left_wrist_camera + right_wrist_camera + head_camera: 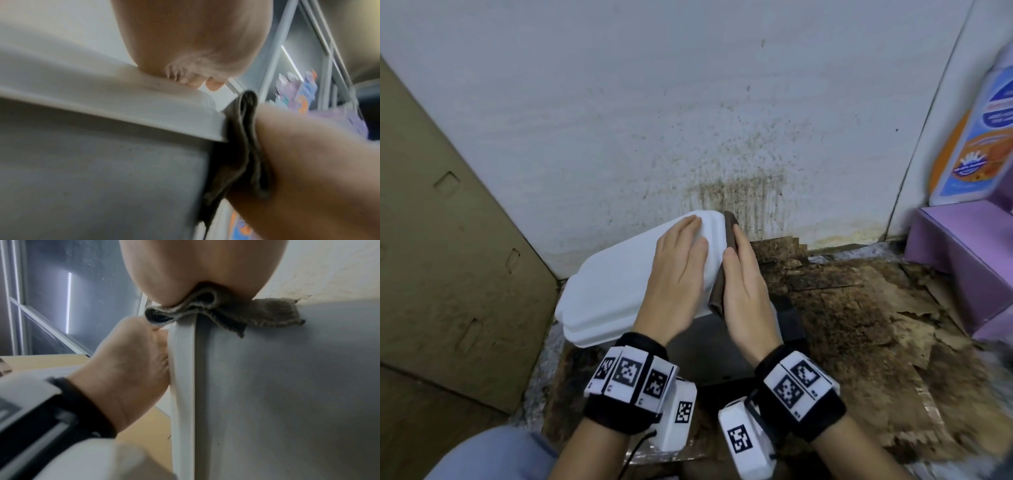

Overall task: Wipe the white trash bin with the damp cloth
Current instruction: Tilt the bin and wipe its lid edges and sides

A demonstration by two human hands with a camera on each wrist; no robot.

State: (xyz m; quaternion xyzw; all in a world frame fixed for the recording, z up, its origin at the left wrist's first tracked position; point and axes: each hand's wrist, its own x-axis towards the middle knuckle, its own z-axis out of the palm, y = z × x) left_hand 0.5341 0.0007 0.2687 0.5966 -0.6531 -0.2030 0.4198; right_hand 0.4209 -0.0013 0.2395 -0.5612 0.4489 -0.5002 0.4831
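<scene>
The white trash bin [613,281] stands in the corner with its lid shut; its grey-looking side wall [287,386] fills the wrist views. My left hand [678,267] lies flat on the lid, fingers straight, palm on the rim [123,116]. My right hand [743,284] presses the folded brown damp cloth [730,228] against the bin's right side just under the lid edge, fingers straight along it. The cloth [242,146] bunches between my right palm and the bin wall, and one end of the cloth [267,314] sticks out flat on the wall.
A stained white wall [739,164] rises behind the bin. A cardboard sheet [448,240] leans at the left. Torn, dirty cardboard [859,325] covers the floor on the right, beside a purple box [962,260]. A black part [789,318] sits at the bin's foot.
</scene>
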